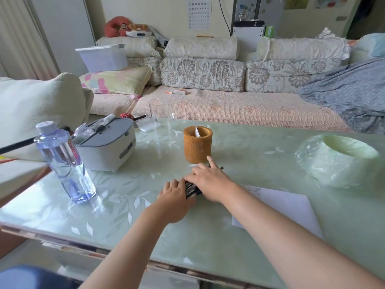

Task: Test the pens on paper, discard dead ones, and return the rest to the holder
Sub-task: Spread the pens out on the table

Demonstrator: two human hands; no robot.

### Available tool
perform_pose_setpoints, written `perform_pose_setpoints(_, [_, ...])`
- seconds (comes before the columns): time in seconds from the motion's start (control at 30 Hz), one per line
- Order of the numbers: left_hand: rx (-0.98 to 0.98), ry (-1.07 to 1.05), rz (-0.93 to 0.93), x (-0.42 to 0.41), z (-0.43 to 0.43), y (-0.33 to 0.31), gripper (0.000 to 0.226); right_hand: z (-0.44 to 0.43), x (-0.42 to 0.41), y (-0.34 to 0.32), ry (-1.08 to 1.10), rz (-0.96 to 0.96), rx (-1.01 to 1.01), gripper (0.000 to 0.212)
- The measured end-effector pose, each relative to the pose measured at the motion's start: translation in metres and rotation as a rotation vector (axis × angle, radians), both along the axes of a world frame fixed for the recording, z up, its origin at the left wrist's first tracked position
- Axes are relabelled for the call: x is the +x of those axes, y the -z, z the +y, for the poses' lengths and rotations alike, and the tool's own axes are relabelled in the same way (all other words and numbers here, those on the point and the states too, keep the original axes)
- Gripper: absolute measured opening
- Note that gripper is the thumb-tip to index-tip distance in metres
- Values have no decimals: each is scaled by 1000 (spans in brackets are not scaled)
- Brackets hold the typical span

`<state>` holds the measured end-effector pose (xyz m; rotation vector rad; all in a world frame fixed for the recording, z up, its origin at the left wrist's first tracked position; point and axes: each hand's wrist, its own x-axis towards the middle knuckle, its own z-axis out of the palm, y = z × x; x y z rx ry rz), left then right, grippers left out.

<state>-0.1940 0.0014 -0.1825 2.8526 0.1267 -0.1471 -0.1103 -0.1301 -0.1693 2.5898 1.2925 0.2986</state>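
Two hands: both stretch across the table point(208, 247) and meet on one bundle of pens point(192, 189)
Pens: dark, lying flat on the table just near of the holder; the hands cover most of the bundle, so only a short stretch shows between them, and a few ends poke out on the far right side of the right hand
Left hand point(175, 197): palm down on the left of the bundle, fingertips touching the pens; the thumb is hidden, so it cannot be told whether it grips them
Right hand point(210, 182): laid over the top of the bundle, fingers spread and fairly straight, index finger pointing toward the holder; it rests on the pens and does not close round them
Holder point(198, 147): brown cylinder, upright, just far of the hands and apart from them, a white scrap standing in its mouth
Paper point(291, 205): white sheet flat on the table right of the hands, partly under the right forearm
Water bottle point(62, 161): clear, upright, capped, well left of the hands
Grey-and-white box point(108, 144): lid shut, just far of the bottle
Glass point(160, 113): clear, at the table's far edge
Wrapped bowl point(337, 161): pale green, in clear plastic, far right
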Motion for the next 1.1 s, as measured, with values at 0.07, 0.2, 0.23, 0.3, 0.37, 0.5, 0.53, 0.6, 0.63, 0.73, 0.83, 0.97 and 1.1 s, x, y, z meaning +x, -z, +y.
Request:
perform_pose_setpoints(0.07, [42, -7, 24, 0, -3, 0, 66, -5, 3, -1, 20, 53, 46, 68])
perform_pose_setpoints(0.2, [83, -18, 53, 2, -7, -3, 68, -22, 8, -5, 112, 240, 169, 82])
perform_pose_setpoints(0.23, [88, -19, 58, 1, -8, -4, 68, -28, 7, -6, 148, 291, 190, 84])
perform_pose_setpoints(0.3, [101, -16, 66, 0, -9, -5, 69, -40, 4, -9, 241, 360, 168, 84])
perform_pose_setpoints(0.37, [121, -11, 77, 0, -9, -6, 72, -51, 0, -8, 335, 432, 135, 81])
perform_pose_setpoints(0.5, [169, 15, 126, -2, -8, -11, 97, -60, -7, 0, 401, 626, 219, 67])
perform_pose_setpoints(0.53, [164, 23, 132, -4, -8, -12, 103, -60, -9, 2, 390, 638, 238, 64])
perform_pose_setpoints(0.6, [118, 47, 127, -6, -6, -14, 108, -56, -11, 2, 351, 644, 286, 66])
perform_pose_setpoints(0.63, [85, 63, 117, -6, -5, -13, 107, -53, -13, 2, 332, 649, 316, 69])
perform_pose_setpoints(0.73, [39, 102, 114, -7, -4, -4, 93, -46, -14, 4, 308, 658, 371, 76])
perform_pose_setpoints(0.83, [41, 90, 103, -6, -9, 10, 82, -48, -16, 1, 322, 593, 349, 79])
perform_pose_setpoints(0.97, [42, 84, 57, -2, -10, 16, 80, -54, -21, -5, 329, 594, 338, 80])
perform_pose_setpoints(1.1, [52, 60, -150, -5, -6, 1, 72, -61, -30, -5, 375, 653, 232, 78])
